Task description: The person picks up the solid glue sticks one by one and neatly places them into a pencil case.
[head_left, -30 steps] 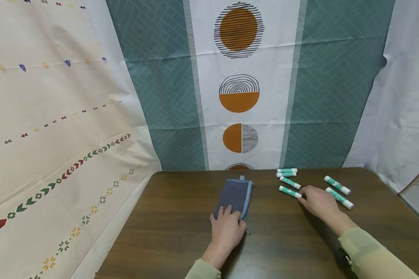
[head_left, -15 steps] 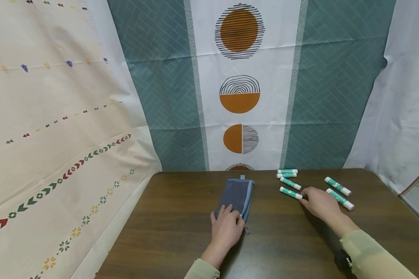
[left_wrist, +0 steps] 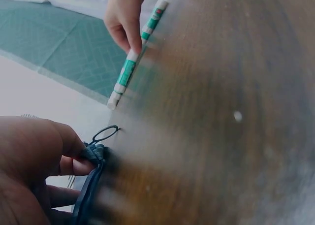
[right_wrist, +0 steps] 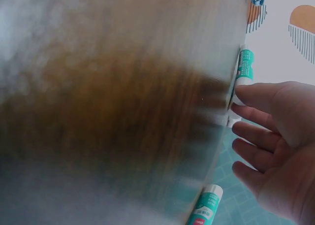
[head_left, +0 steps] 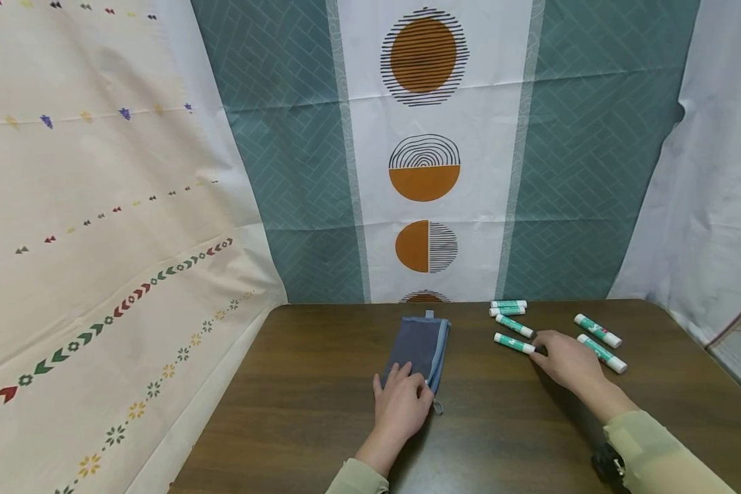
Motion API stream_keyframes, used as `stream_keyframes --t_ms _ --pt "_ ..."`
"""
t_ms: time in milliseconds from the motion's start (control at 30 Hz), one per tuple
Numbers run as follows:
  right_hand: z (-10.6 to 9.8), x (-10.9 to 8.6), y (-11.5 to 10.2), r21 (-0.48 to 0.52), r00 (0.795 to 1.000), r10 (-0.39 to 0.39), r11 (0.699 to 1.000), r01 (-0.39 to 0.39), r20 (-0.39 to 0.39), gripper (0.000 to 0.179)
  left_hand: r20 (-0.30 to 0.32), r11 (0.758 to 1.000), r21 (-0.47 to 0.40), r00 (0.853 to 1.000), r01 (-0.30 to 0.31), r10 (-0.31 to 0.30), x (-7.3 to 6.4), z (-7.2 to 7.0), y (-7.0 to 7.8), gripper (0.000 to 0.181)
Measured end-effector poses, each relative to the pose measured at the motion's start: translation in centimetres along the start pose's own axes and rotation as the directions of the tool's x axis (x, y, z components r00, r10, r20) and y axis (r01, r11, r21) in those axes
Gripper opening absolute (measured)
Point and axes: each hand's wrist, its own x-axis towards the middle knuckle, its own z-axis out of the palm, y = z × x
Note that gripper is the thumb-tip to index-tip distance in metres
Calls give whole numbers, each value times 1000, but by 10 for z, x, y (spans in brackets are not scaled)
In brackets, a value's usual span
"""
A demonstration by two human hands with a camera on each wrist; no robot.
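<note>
A flat dark-blue zip pouch [head_left: 412, 343] lies on the table. My left hand [head_left: 401, 406] rests on its near end, and in the left wrist view the thumb and a finger pinch the pouch's edge [left_wrist: 95, 153], beside a zip-pull loop [left_wrist: 106, 134]. To the right, my right hand [head_left: 566, 360] pinches the near end of a green-and-white glue stick [head_left: 512, 343] between thumb and index finger. That glue stick [right_wrist: 244, 65] lies along the tabletop in the right wrist view, its end partly hidden by the fingers. The other fingers are loosely bent.
Behind the held stick lies another glue stick [head_left: 514, 325], with two more side by side, one the rear glue stick [head_left: 508, 303], near the back edge. Right of my hand are a glue stick [head_left: 597, 330] and its neighbour [head_left: 602, 354]. Patterned cloth [head_left: 296, 171] hangs behind the brown table [head_left: 309, 412].
</note>
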Motion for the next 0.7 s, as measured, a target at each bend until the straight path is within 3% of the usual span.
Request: stream_keyframes --t_ms 333,700 --pt "4 -1 4 12 999 -22 1000 23 -40 22 -2 1000 1 1000 6 -6 0 2 -1 33" --pt "3 -2 11 111 1000 0 994 3 -26 25 4 1000 -1 1000 10 -10 1 1 0 33"
